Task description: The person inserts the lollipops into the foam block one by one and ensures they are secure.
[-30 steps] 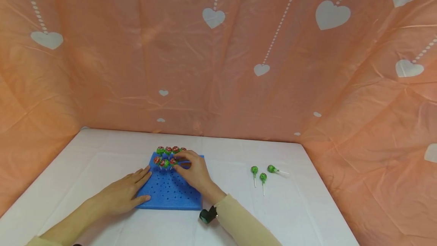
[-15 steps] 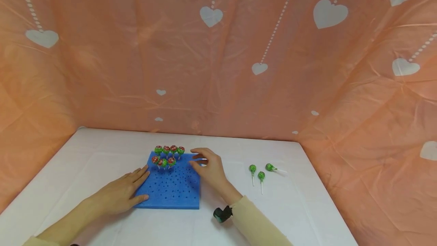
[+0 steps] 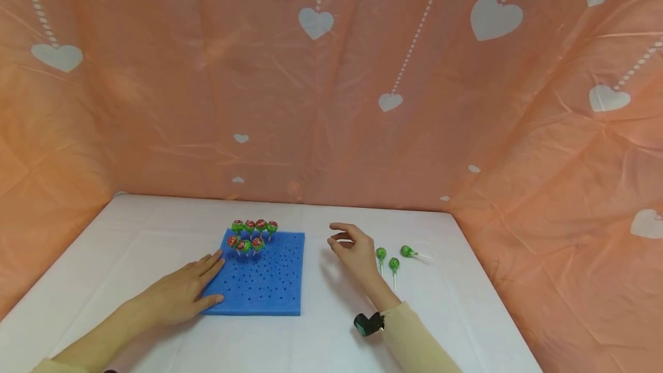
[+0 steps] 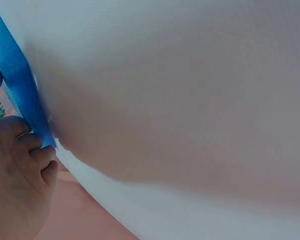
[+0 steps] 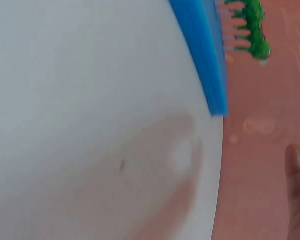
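A blue foam board point(image 3: 264, 298) dotted with small holes lies on the white table. Several lollipops point(image 3: 258, 244) in red and green wrappers stand in it by their sticks, in two rows at its far left. My left hand point(image 3: 178, 295) rests on the board's left edge, fingers straight and thumb spread; the left wrist view shows its fingers point(image 4: 40, 155) along the blue side. My right hand point(image 3: 357, 255) is over the table between the board and three loose lollipops point(image 3: 394, 264), fingers loosely bent and holding nothing. In the right wrist view only some fingers point(image 5: 295, 175) show.
The loose lollipops lie on the right part of the white table point(image 3: 456, 304), heads green, one stick pointing right. An orange curtain point(image 3: 285, 102) with white hearts encloses the back and sides. A black wrist camera point(image 3: 368, 324) hangs under the right wrist.
My right hand has left the lollipops in the board and moved right, toward the loose ones. My left hand stays on the board's edge. The head view has shifted slightly.
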A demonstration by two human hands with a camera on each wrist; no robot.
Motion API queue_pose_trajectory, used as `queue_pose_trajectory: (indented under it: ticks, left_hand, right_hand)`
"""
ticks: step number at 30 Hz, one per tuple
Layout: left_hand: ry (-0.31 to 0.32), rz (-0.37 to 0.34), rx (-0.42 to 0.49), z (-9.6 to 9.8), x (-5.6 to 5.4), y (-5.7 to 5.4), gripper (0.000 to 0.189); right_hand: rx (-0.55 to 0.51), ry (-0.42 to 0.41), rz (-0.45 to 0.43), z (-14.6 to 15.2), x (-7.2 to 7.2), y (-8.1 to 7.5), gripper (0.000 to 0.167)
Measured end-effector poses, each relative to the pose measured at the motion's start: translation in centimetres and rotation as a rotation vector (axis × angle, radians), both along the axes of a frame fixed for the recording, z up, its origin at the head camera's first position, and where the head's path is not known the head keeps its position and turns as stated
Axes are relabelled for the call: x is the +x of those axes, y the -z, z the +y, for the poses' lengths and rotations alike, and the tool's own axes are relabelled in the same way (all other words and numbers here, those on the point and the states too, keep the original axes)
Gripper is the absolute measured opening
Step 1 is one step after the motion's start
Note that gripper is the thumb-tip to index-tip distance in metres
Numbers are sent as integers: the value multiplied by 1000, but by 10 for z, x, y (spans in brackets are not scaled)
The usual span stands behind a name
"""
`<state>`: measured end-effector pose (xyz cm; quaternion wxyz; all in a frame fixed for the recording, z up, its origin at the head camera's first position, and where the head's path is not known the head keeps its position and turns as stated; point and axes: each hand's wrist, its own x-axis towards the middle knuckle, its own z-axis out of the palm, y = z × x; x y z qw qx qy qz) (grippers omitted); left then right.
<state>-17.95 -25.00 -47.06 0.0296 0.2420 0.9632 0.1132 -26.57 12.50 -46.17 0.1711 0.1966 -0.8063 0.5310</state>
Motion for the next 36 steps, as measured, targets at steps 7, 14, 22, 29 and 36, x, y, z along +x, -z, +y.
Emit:
queue_pose_trajectory:
  ticks: [7, 14, 22, 29, 36]
  left_hand:
    - [0, 0, 8, 0, 0, 0, 83]
    - [7, 12, 4, -1, -2, 2, 83]
    - [9, 7, 3, -2, -1, 2, 84]
    - [10, 27, 0, -1, 0, 1, 83]
    - [11, 28, -11, -1, -1, 1, 83]
  right_hand:
    - [-3, 98, -52, 32, 1, -1, 34]
    - [29, 187, -96, 68, 4, -2, 33]
    - [194, 247, -52, 112, 6, -4, 31]
    - [406, 269, -83, 143, 7, -6, 26]
    - [563, 214, -124, 155, 7, -6, 21]
